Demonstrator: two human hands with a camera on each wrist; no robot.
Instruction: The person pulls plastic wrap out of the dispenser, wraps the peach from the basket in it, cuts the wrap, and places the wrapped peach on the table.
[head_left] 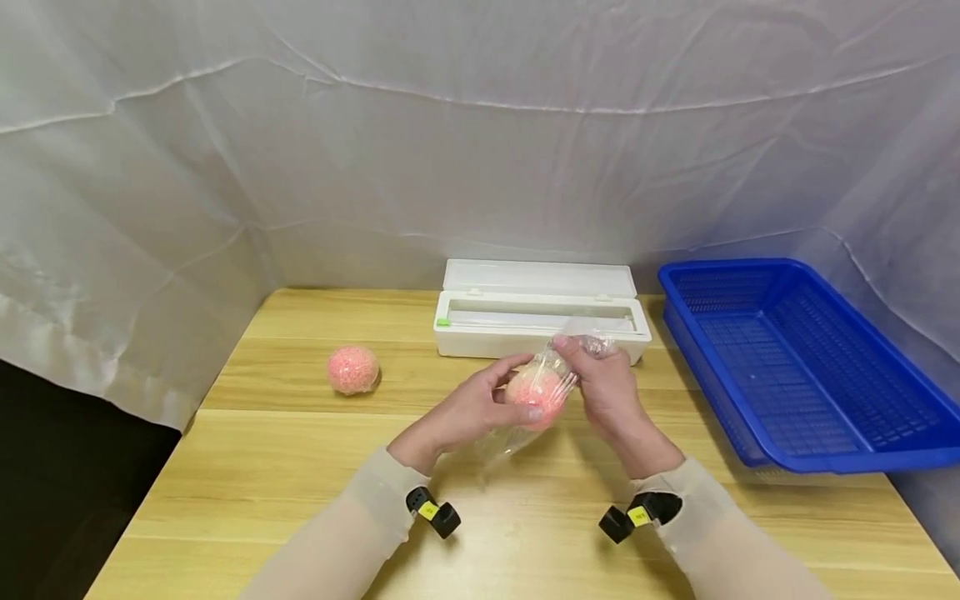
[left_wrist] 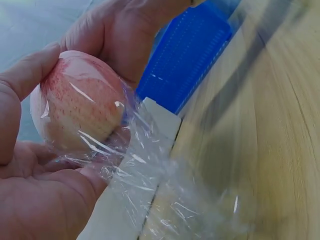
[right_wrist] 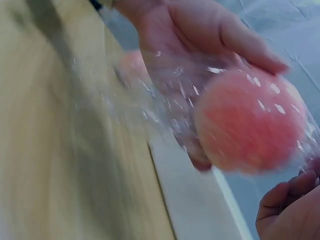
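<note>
A pink and cream peach point(head_left: 538, 395) is held above the table, in front of the white box. My left hand point(head_left: 467, 410) grips it from the left, thumb on the near side and fingers behind. Clear cling film point(left_wrist: 165, 185) lies over the peach and trails loose past the left hand's fingers. On the other side, my right hand point(head_left: 609, 385) pinches a gathered end of the film, with its fingers curled in the right wrist view. A second pink peach point(head_left: 352, 370), with a shiny covering, sits on the table at the left.
The white film dispenser box point(head_left: 540, 337) stands at the back with its lid point(head_left: 540, 277) raised and a green slider point(head_left: 443, 322) at its left end. A blue plastic basket point(head_left: 705, 367) is at the right. Pale cloth point(head_left: 480, 167) hangs behind the wooden table point(head_left: 300, 467).
</note>
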